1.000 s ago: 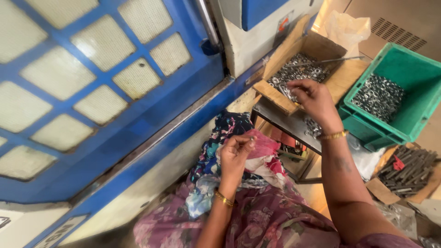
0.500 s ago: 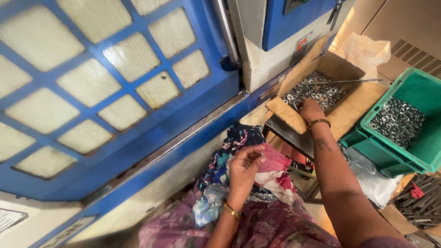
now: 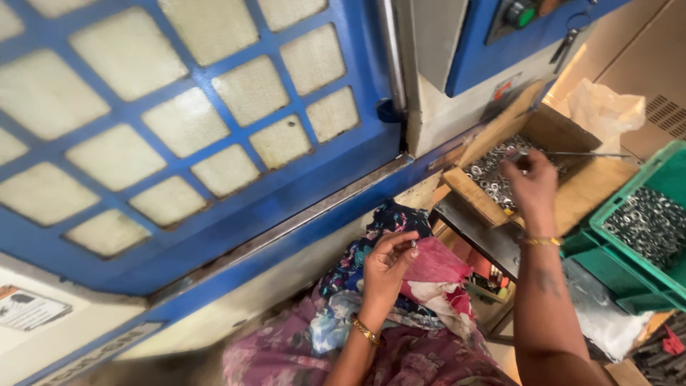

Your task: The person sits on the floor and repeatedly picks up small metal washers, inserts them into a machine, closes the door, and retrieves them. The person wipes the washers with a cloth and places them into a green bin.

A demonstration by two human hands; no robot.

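My left hand (image 3: 386,266) is raised over my lap with its fingertips pinched on a small metal ring (image 3: 413,244). My right hand (image 3: 530,180) reaches out over an open cardboard box (image 3: 586,189) that holds a heap of small metal rings (image 3: 486,175); its fingers are bunched above the heap and seem to grip a few rings, though blur hides them. Both wrists carry gold bangles. Patterned cloth (image 3: 400,314) covers my lap below both hands.
A blue machine door (image 3: 193,143) with a grid of frosted panes fills the left and centre. A green crate (image 3: 643,229) of metal rings stands right of the box. A white plastic bag (image 3: 604,107) lies behind it, a control panel (image 3: 514,28) above.
The view has swung right and up. My right hand has lifted from the ring heap and hovers higher over the box. My left hand stays pinched over my lap.
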